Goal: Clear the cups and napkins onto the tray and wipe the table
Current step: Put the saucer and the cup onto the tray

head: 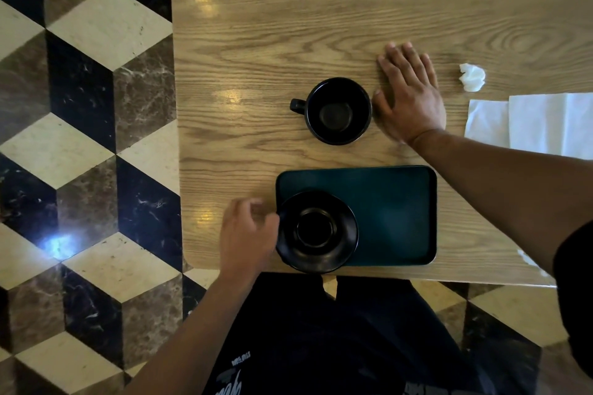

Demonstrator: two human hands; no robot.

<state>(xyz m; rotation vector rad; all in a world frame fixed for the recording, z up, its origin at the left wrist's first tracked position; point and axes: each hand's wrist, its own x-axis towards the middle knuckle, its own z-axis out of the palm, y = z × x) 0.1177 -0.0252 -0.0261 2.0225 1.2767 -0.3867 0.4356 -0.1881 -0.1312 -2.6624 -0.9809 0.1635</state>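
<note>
Logging progress: I count one saucer (pixel 317 231) on tray (pixel 394 215), left hand (pixel 247 234) pinching its rim; cup (pixel 337 111) mid-frame beside flat, released right hand (pixel 410 96); napkins (pixel 532 122) right; surface (pixel 288 26) unwiped.

cup (pixel 337 111): table (pixel 256 42) centre, handle at 9 o'clock
right hand (pixel 409 94): flat, beside cup
left hand (pixel 247 234): at saucer (pixel 316 231) on tray (pixel 394 215)

Cube-patterned marble floor (pixel 86 144) (glossy)
</note>
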